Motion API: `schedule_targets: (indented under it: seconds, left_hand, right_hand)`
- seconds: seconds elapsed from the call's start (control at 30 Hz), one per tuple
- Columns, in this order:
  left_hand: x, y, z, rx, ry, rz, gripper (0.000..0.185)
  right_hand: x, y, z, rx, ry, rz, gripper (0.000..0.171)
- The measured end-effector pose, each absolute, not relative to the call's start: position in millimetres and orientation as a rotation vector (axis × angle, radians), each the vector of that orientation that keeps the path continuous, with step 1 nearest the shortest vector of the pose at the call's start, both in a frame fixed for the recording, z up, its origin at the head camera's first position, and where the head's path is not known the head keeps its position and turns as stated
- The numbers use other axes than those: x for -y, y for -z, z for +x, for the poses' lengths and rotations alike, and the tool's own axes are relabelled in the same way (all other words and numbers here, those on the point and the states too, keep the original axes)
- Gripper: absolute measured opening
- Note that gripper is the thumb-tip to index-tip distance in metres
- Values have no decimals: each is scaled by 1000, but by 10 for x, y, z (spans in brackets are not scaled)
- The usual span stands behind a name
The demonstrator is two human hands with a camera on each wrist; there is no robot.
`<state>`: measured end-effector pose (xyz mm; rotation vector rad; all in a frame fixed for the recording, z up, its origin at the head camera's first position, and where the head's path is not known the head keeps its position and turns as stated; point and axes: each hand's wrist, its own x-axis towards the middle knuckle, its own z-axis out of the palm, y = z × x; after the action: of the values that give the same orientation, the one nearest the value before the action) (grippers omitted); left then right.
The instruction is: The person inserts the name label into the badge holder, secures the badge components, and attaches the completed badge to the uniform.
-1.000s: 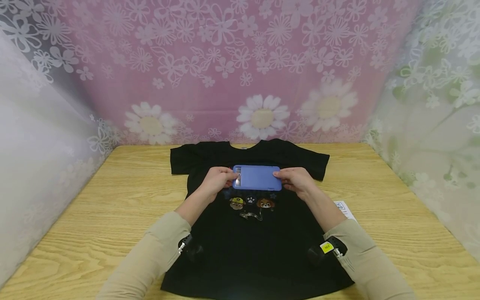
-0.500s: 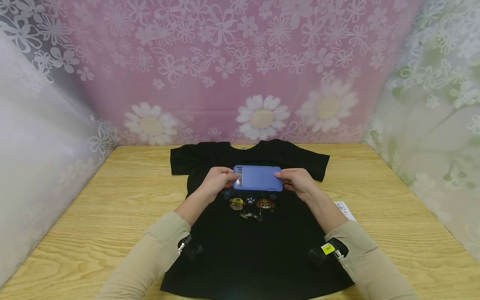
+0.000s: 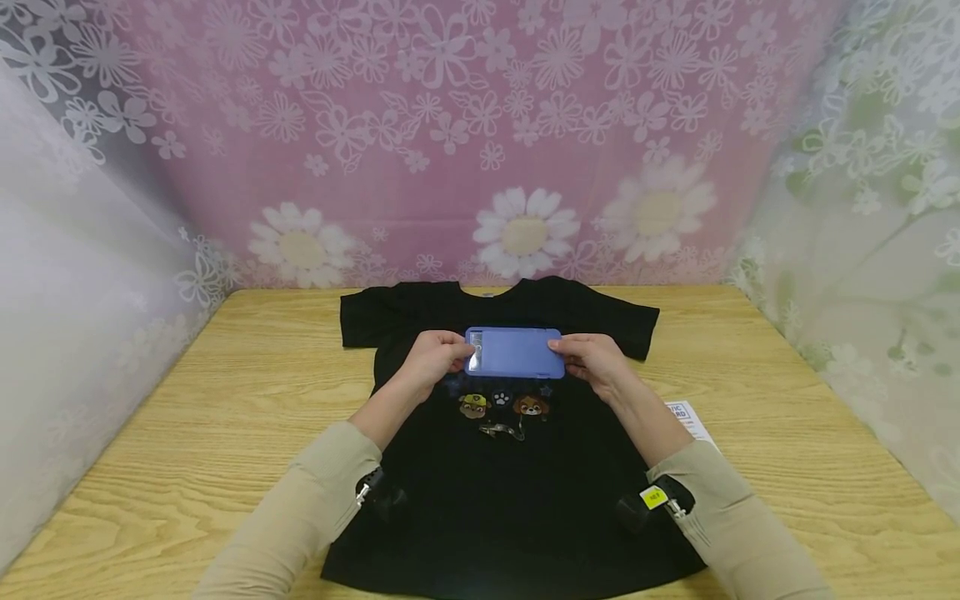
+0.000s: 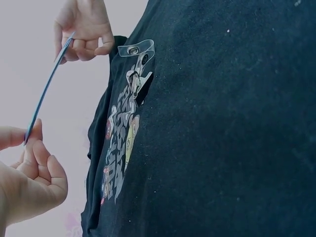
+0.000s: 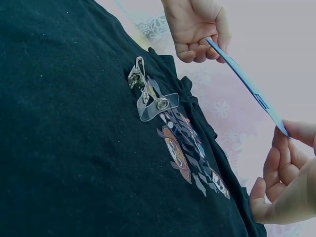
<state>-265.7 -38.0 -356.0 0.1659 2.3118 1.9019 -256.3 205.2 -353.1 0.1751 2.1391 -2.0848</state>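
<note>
A flat blue badge holder (image 3: 517, 353), with a shiny see-through window at its left end, is held level above a black T-shirt (image 3: 510, 517). My left hand (image 3: 435, 362) pinches its left end between thumb and fingers. At the opposite end, my right hand (image 3: 596, 365) pinches it the same way. Both wrist views show the holder nearly edge-on, apart from the shirt. A metal badge clip (image 3: 501, 431) with a clear snap strap (image 5: 153, 108) lies on the shirt below the printed cartoon faces. The upper part of the print is hidden behind the holder in the head view.
The T-shirt is spread on a wood-grain table (image 3: 225, 433), neck toward the back. A white printed card (image 3: 692, 421) lies beside the shirt, partly behind my right forearm. Floral curtains (image 3: 420, 150) stand at the back and both sides.
Both hands keep their pinch and stay almost in place. The reflection in the holder's window has shifted a little.
</note>
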Motion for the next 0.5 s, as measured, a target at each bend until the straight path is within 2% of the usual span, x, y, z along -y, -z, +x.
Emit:
schedule_targets:
  seconds: [0.23, 0.5]
  left_hand:
    - [396, 3557, -2655, -2334, -1879, 156, 16]
    - [384, 3539, -2639, -2352, -1883, 125, 13]
  right_hand:
    - [-2060, 3544, -2569, -2155, 2030, 204, 12]
    - [-2070, 3572, -2582, -2099, 2046, 188, 20]
